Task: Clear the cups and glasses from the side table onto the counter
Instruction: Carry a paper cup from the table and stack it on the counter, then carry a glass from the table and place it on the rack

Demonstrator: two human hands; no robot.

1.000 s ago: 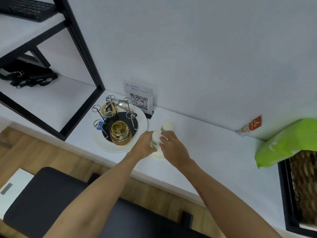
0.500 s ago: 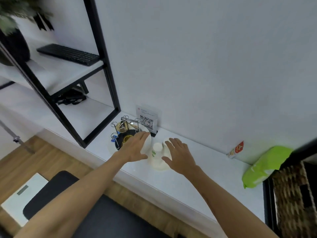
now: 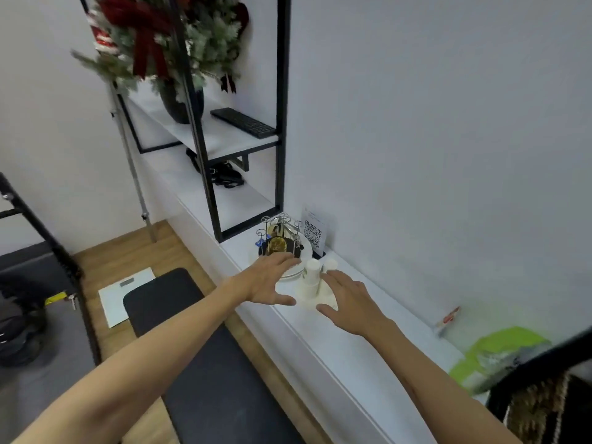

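Note:
A stack of white paper cups (image 3: 310,278) with a green print stands upside down on the white counter (image 3: 368,347). A second white cup (image 3: 330,265) stands just behind it. My left hand (image 3: 272,278) hovers open to the left of the stack, fingers spread, not touching it. To the right of the stack my right hand (image 3: 347,301) is open too, close to its base. Behind my left hand a wire cup rack (image 3: 280,233) on a white plate (image 3: 298,270) holds an amber glass (image 3: 277,245).
A QR code sign (image 3: 314,230) leans on the wall behind the rack. A black-framed shelf unit (image 3: 243,139) holds a keyboard and a plant. A green bag (image 3: 499,354) and a small sachet (image 3: 448,318) lie at the counter's right. A black bench (image 3: 205,347) stands below.
Both hands let go of the paper cup stack and opened, drawing back to either side of it. The view has lifted and pulled away from the counter.

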